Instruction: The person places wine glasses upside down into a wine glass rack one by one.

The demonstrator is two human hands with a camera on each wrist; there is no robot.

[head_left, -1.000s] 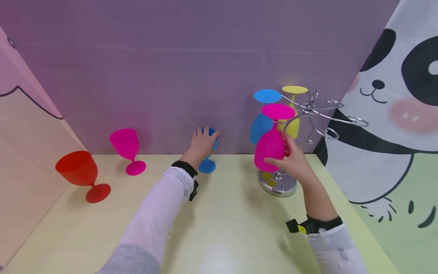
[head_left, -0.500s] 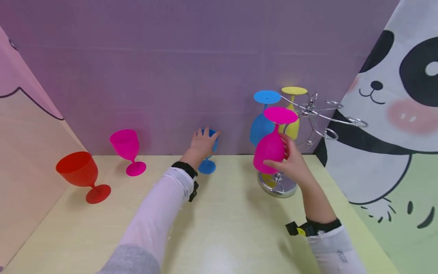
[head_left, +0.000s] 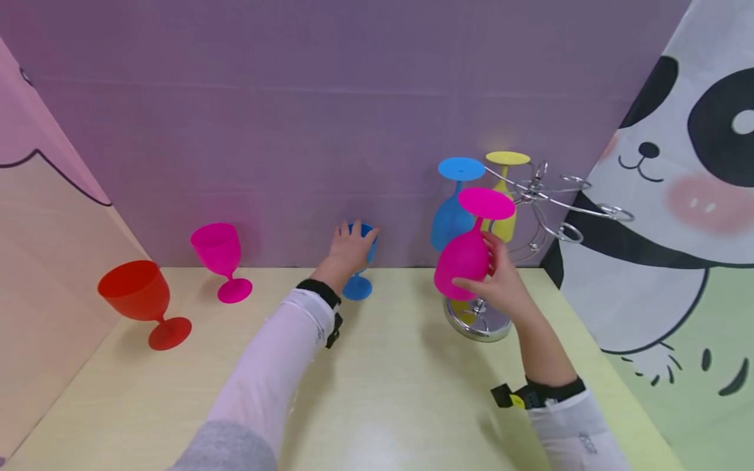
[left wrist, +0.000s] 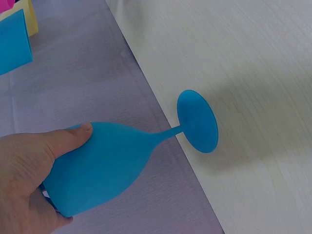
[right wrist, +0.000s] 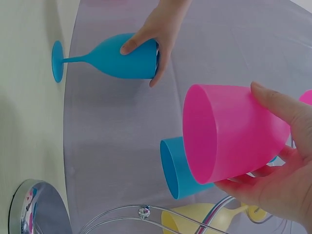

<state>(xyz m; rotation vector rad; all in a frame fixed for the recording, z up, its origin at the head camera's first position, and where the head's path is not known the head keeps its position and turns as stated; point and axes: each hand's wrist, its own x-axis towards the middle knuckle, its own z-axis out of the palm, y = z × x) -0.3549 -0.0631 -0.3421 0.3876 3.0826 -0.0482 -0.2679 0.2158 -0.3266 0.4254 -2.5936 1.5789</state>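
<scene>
My left hand (head_left: 349, 251) grips a blue goblet (left wrist: 109, 163) by its bowl near the rim, thumb on one side. This goblet stands upright, foot on the table, in the left wrist view. My right hand (head_left: 499, 278) holds a pink goblet (head_left: 461, 261) upside down by the bowl, its foot uppermost, in front of the metal stemware rack (head_left: 533, 190). Whether its stem touches a rack arm cannot be told. Behind it, a second blue goblet (head_left: 450, 219) and a yellow goblet (head_left: 503, 219) hang upside down on the rack.
A red goblet (head_left: 138, 291) and another pink goblet (head_left: 218, 252) stand upright on the pale table (head_left: 377, 405) at the left. The round chrome rack base (head_left: 495, 330) sits at the right. A purple cloth wall (head_left: 265, 144) closes the back; several rack rings at right hold nothing.
The right hand has brought the pink goblet slightly down and its foot a little to the right, toward me. The left hand stays on the blue goblet.
</scene>
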